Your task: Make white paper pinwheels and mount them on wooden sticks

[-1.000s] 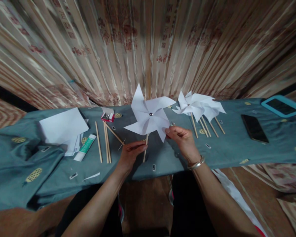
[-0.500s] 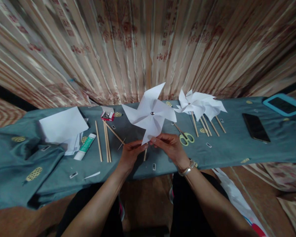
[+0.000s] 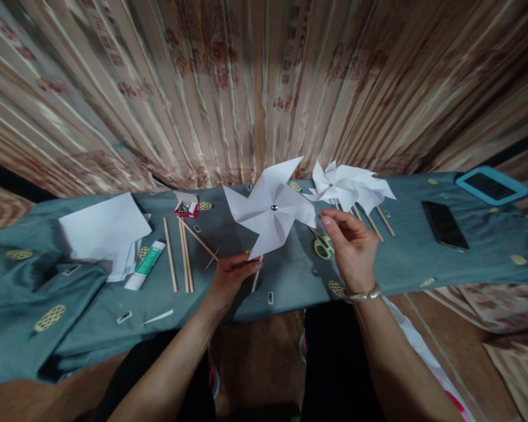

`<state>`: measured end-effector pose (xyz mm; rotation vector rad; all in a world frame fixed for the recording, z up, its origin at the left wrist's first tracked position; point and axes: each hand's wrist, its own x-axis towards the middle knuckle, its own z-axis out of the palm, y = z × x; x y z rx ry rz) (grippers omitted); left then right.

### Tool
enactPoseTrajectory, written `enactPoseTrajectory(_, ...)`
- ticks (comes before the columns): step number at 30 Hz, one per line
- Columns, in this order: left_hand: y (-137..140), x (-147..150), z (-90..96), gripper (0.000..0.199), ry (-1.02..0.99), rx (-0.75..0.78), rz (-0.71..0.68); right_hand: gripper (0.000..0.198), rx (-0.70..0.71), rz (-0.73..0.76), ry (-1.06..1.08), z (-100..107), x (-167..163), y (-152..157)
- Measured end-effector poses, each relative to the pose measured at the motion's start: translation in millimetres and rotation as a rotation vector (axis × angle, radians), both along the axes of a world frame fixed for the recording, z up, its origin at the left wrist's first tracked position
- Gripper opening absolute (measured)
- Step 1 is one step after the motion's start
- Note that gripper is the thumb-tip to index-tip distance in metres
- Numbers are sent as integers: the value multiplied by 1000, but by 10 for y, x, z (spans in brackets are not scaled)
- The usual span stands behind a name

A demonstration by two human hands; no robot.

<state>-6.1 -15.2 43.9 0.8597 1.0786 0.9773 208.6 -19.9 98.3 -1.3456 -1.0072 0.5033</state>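
Note:
A white paper pinwheel (image 3: pixel 264 214) with a shiny round pin at its centre stands upright in front of me. My left hand (image 3: pixel 236 272) is closed round its wooden stick just below the lowest blade; the stick's lower end shows beneath the fingers. Beside the right-hand blade is my right hand (image 3: pixel 352 243), thumb and fingertips drawn together and nothing visible in them. Whether they touch the blade's edge I cannot tell. Green-handled scissors (image 3: pixel 322 247) lie just behind this hand, partly covered by it.
On the blue-green cloth (image 3: pixel 290 293) lie finished pinwheels (image 3: pixel 352 184), loose wooden sticks (image 3: pixel 169 255), a red box of pins (image 3: pixel 186 208), a glue stick (image 3: pixel 145 265) and white paper (image 3: pixel 103 225). A black phone (image 3: pixel 444 225) and a blue-framed tablet (image 3: pixel 491 184) are at right.
My right hand has left the pinwheel's lower blade and moved right and up to the right-hand blade. The left hand keeps its hold, and the pinwheel has turned slightly.

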Motion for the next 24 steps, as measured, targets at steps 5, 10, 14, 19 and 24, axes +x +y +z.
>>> enactPoseTrajectory(5,-1,15,2,24,26,6,-43,25,-18,8,60,-68,58,50)
enactPoseTrajectory(10,2,17,8,27,26,6,-50,25,-68,10,137,-115,38,66)
enactPoseTrajectory(14,7,7,-10,26,7,5,-26,23,-89,17,176,-108,-7,66)
enactPoseTrajectory(19,20,0,-36,23,13,27,-6,25,-113,51,181,-88,-81,44)
enactPoseTrajectory(24,24,2,-54,20,4,22,22,26,-165,119,178,-96,-165,5)
